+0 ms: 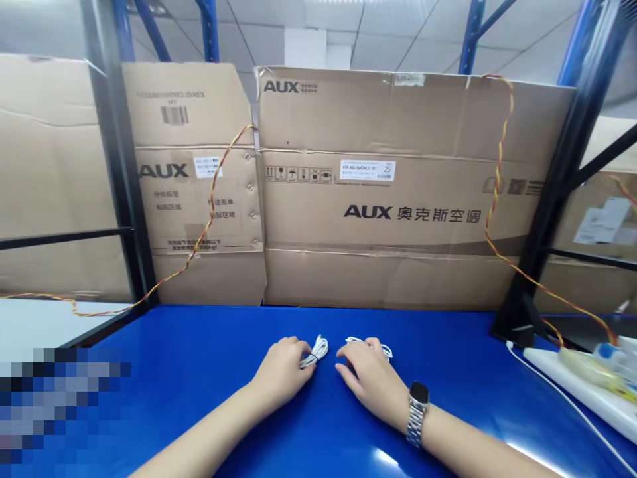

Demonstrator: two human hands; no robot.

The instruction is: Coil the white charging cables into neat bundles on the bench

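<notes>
Blue table (199,358); AUX carton (413,272); left hand (283,368) pinches cable (319,346); right hand (373,378) half-open at second cable (388,352), grip unclear

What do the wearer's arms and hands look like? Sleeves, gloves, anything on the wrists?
Left hand and right hand: no gloves. No sleeves on the visible forearms. Right wrist: watch with a dark rounded-rectangle face and silver metal link band. Left wrist: nothing worn.

- Gap between left hand (283,368) and right hand (371,377)
- Open desk (318,438) between forearms (213,435)
- Cardboard panels (378,279) wall the far edge
- White cable (562,393) along the right
</notes>
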